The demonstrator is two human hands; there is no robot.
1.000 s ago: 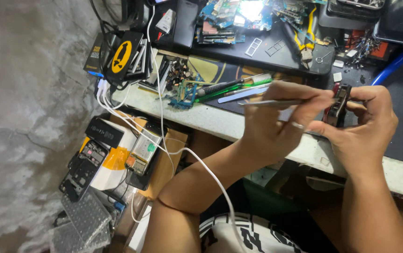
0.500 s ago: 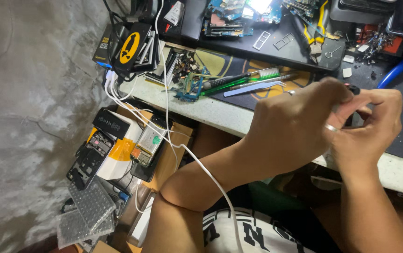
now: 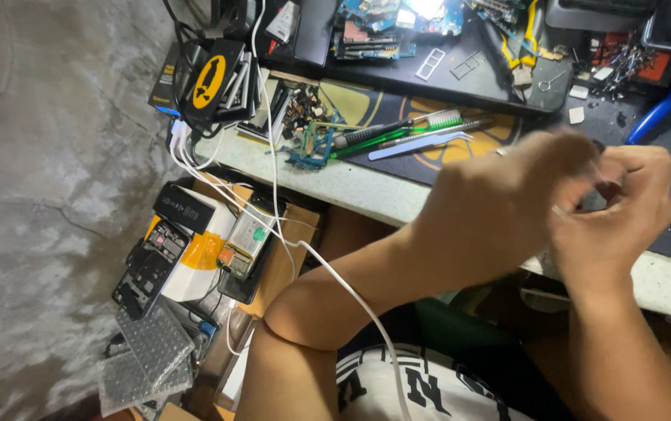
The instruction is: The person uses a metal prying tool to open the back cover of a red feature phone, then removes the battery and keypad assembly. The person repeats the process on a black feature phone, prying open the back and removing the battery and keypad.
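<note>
Item 1, desk point(image 3: 398, 204): pale edge, dark mat cluttered with parts; anything you drop rolls off toward your lap or the floor.

Item 2, cardboard box point(image 3: 289, 257) below the desk edge, holding phone parts and a yellow-and-white package; a dropped piece could vanish among them.

Item 3, your left hand point(image 3: 499, 210): fingers curled together over the work, blurred; it covers whatever sits beneath, so you cannot see your own grip point.

Item 4, your right hand point(image 3: 620, 210): fingers pinched close against the left; I cannot tell what it clamps. The small dark piece point(image 3: 607, 189) shows only as a sliver between both hands, just above the desk edge. Risk: a slip there sends it over the edge.

Item 5, white cable point(image 3: 328, 269): runs from the desk across your left forearm; a sudden arm move could snag it and drag gear off.

Item 6, green-handled tool point(image 3: 386, 136) and tweezers point(image 3: 421, 144): lying near the edge, easily knocked by your wrist.
</note>
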